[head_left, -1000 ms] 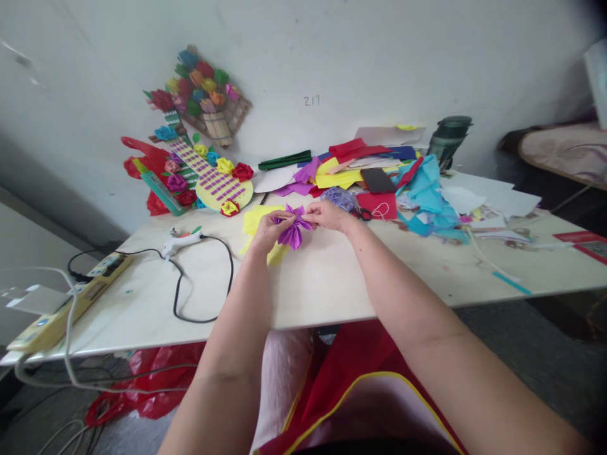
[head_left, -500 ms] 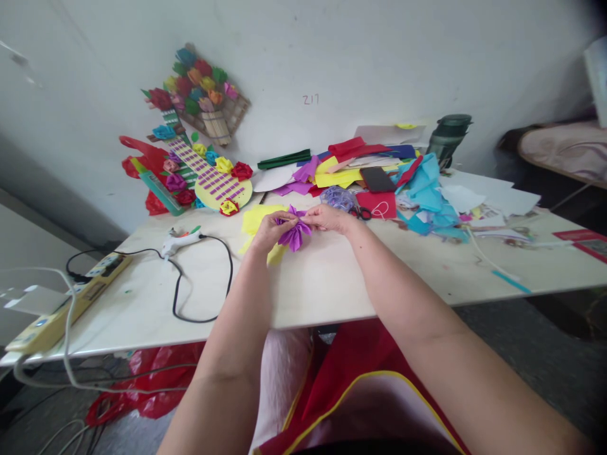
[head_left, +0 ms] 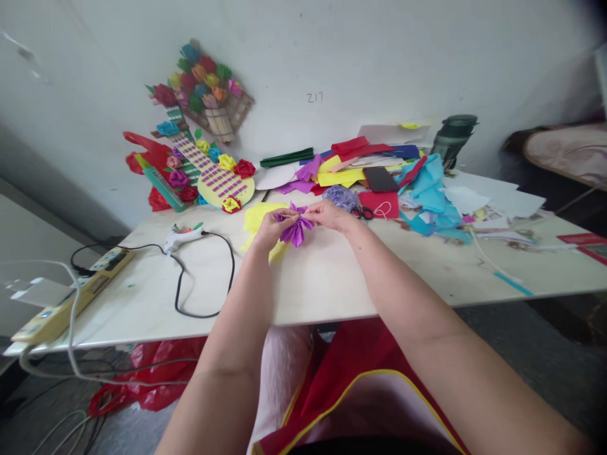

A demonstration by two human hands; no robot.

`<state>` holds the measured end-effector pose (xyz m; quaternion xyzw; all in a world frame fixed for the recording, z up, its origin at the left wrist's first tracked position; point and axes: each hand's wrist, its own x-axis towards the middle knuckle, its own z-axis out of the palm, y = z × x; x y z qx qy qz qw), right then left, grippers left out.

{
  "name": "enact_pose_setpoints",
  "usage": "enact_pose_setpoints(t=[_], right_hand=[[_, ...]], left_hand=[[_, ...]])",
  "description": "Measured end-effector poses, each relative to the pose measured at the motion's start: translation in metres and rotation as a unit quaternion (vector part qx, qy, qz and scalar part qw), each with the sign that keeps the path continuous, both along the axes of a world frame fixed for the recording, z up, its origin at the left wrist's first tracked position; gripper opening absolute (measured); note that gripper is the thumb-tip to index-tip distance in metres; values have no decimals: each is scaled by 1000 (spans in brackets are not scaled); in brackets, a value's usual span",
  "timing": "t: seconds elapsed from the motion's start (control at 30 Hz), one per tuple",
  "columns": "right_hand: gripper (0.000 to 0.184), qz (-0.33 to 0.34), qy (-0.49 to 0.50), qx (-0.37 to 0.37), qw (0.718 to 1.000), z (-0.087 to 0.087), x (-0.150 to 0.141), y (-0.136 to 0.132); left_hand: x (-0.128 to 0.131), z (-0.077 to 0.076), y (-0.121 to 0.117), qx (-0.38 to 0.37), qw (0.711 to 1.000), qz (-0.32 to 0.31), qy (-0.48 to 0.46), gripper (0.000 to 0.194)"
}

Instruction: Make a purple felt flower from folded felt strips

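Both hands pinch a purple paper flower (head_left: 296, 235) with pleated petals, held over the table in front of me. My left hand (head_left: 274, 229) grips it from the left side, fingertips near its centre. On the opposite side my right hand (head_left: 327, 215) is closed on the upper right petals. Yellow crepe paper (head_left: 255, 217) lies beneath and behind my left hand. Just beyond my right hand sit a tangle of lilac string (head_left: 340, 197) and black-and-red scissors (head_left: 364, 213).
To the left lie a white glue gun (head_left: 183, 238) with its black cord and a power strip (head_left: 73, 297). A flower-decorated paper guitar (head_left: 225, 186) leans at the back. Coloured paper, a dark phone (head_left: 380, 179) and a green bottle (head_left: 453, 140) stand back right.
My view has shifted slightly, so the scene sits a little further right. Both hands keep their pinch on the flower, with only a slight change in its petals.
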<state>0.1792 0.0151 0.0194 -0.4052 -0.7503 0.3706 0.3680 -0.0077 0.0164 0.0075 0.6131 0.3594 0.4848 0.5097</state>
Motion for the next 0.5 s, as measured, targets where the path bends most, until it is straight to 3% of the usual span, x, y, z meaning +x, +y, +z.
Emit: enact_pose_setpoints(t=[0.23, 0.5], right_hand=[[36, -31, -22, 71, 997, -1, -6, 3], [30, -63, -89, 140, 984, -7, -9, 8]], left_hand=[[-2, -2, 4, -54, 997, -10, -55, 33], [-1, 0, 2, -82, 995, 3, -50, 31]])
